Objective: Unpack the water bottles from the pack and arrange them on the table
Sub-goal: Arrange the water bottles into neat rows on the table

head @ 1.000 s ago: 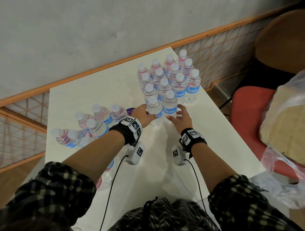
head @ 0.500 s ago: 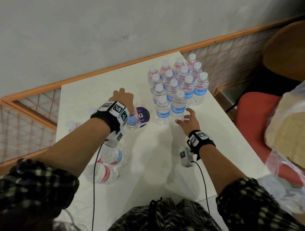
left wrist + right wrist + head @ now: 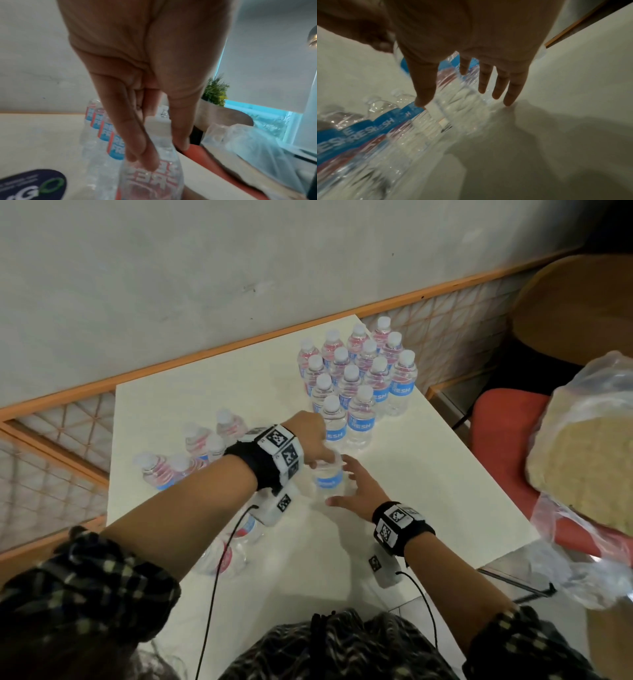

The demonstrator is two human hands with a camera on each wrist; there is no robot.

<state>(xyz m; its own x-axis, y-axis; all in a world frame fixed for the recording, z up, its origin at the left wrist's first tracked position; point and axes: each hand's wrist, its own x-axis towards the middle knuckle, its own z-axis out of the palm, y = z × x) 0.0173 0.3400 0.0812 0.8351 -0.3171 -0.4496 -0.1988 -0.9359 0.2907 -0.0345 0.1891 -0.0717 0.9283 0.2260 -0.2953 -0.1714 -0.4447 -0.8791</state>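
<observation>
Step in hand: placing one more bottle (image 3: 329, 479) at the near end of the arranged group (image 3: 356, 378), centre of the head view. The left hand (image 3: 308, 440) pinches it by the neck from above; the right hand (image 3: 356, 491) is spread, fingers straight, beside its body, grasping nothing. In my judgement the next move calls for setting it upright against the front row.

Count: fourteen bottles stand arranged; about five upright in the pack (image 3: 195, 453) at centre left, and at least two lying under the left forearm.
</observation>
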